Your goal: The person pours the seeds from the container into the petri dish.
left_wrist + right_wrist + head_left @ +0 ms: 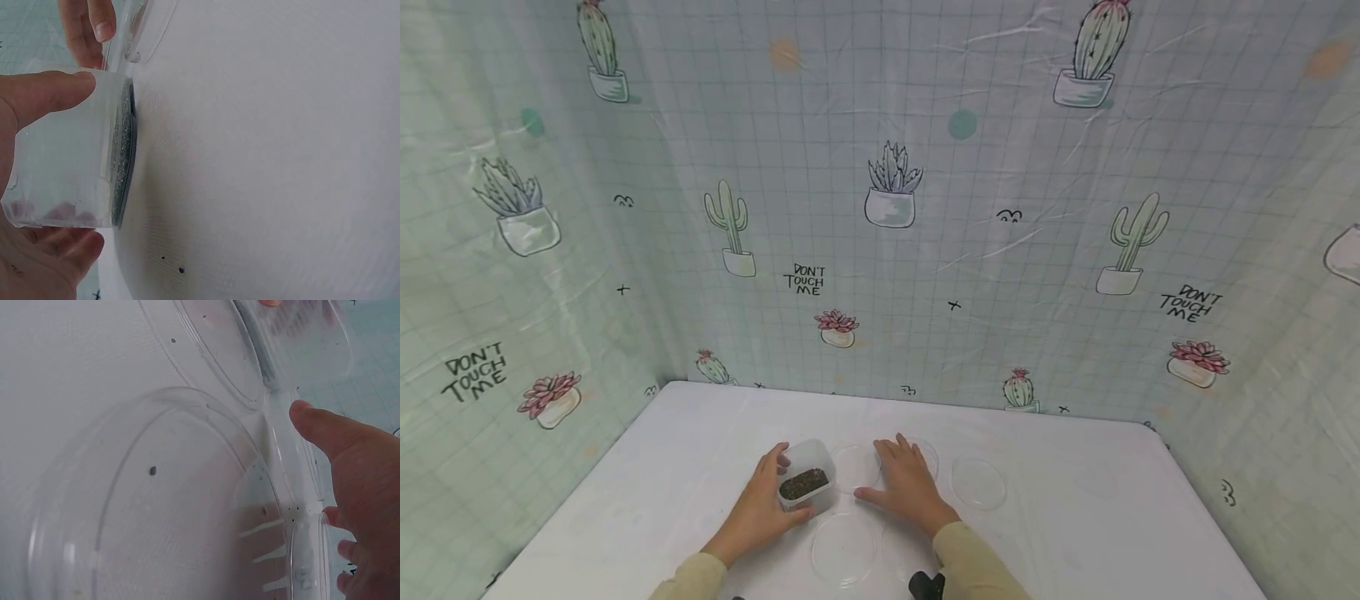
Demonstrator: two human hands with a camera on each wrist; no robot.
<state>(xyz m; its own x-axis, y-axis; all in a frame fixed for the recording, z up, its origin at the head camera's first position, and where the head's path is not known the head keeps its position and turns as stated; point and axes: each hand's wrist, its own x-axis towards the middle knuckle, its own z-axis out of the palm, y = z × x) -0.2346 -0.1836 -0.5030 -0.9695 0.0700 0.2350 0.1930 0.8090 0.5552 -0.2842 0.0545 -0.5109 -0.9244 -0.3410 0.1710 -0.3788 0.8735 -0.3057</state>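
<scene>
Backdrop: cactus-print sheet [925, 208] with "DON'T TOUCH ME" text, wrapping three sides of the white table [1075, 517]. Clear round dishes are hard to make out against the table: one near dish [844, 550], one at right [978, 483], one between the hands [854, 467]; another is partly hidden under the right hand [907, 487]. Right-hand grip: open, fingers flat on the table and dishes. Left hand [760, 508] grip: curled around the small translucent tub [806, 475], thumb and fingers on its sides. Tub stands on the table at centre-left, dark granules [803, 482] in the bottom. Dark object [925, 586] at bottom edge, cut off.
</scene>
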